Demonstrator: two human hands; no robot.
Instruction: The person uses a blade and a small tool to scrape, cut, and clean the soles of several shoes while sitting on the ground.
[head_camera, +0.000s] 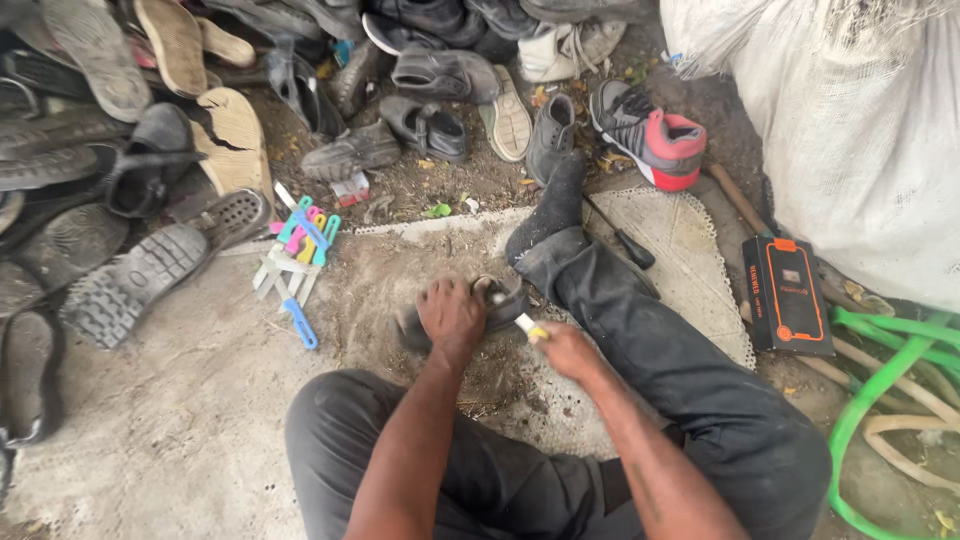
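Left hand (452, 312) pins grey shoe (497, 305), right hand (566, 347) gripping knife (531, 328)

From my feed: dark shoe (500, 300) looks like worn matt leather, the floor (180, 420) is rough dusty concrete, the sack (860, 130) coarse woven plastic, the hose (880, 390) glossy green.

shoe-repair spot, worn shoes (150, 120) heaped, dirt floor (180, 420)

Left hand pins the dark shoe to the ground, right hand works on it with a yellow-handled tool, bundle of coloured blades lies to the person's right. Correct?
Not quite. The head view shows the bundle of coloured blades on the person's left, near the pile of soles. The rest stands: the left hand presses the dark shoe to the ground, and the right hand holds the yellow-handled tool against it.
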